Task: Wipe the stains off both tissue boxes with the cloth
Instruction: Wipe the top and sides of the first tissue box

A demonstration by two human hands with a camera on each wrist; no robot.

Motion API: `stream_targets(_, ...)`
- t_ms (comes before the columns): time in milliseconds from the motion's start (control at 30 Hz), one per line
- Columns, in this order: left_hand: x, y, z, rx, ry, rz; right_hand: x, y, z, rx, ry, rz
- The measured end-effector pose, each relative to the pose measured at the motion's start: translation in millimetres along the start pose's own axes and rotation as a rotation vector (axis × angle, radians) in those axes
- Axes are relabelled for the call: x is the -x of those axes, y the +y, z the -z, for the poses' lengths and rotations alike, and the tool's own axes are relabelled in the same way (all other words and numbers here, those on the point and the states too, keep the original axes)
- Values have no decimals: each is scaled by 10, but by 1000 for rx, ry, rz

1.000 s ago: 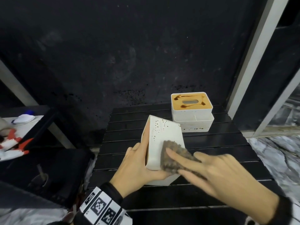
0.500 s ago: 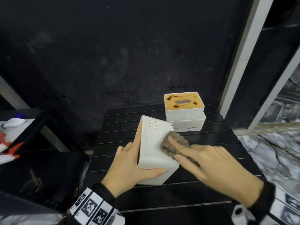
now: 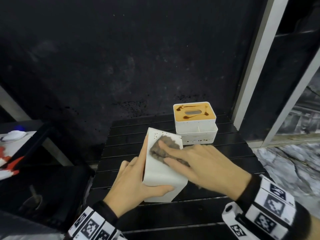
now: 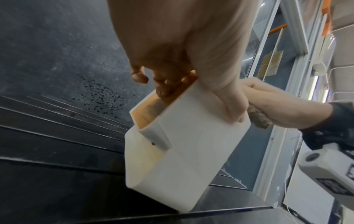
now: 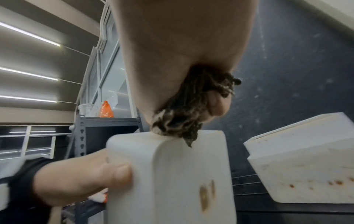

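Note:
A white tissue box (image 3: 161,172) lies tilted on its side on the black slatted table (image 3: 225,153). My left hand (image 3: 135,184) grips it, thumb (image 4: 229,98) on the upward face and fingers on the orange top. My right hand (image 3: 199,163) holds a brownish-grey cloth (image 3: 159,149) and presses it on the box's far upper end beside small brown specks. The right wrist view shows the cloth (image 5: 184,118) bunched under the palm and a brown smear (image 5: 204,197) on the box's end. The second box (image 3: 195,125) stands behind, its orange top streaked brown.
A black wall rises just behind the table. A white frame post (image 3: 256,66) stands at the right, with marble floor (image 3: 285,167) beyond the table's right edge. A low black stand (image 3: 43,179) and white and red items (image 3: 8,161) sit at the left.
My right hand has slid the cloth along the box's upward face from the near middle to the far end. The left hand keeps its grip on the box.

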State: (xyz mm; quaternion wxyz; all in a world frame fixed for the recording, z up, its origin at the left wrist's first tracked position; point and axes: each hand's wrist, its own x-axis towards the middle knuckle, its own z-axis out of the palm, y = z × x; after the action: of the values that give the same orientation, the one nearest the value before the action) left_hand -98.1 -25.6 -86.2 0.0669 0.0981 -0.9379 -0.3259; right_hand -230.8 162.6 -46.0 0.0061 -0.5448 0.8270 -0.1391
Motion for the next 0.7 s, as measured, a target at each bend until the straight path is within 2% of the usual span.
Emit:
stream_targets(133, 19, -8, 2, 9, -9, -21, 167, -45, 85, -54, -141, 110)
stream_targets(333, -17, -41, -17, -11, -8, 36, -265, 93, 129, 107, 22, 46)
stream_targets(433, 19, -83, -21, 14, 2, 57, -115, -4, 69, 44, -65, 126)
stream_targets(500, 21, -71, -13, 27, 3, 20, 77, -49, 85, 4, -131, 160)
stream_targets(600, -12, -12, -9, -2, 12, -11, 68, 54, 122, 38, -61, 117)
stream_targets(700, -45, -6, -34, -31, -6, 29, -192, 158, 91, 79, 37, 17)
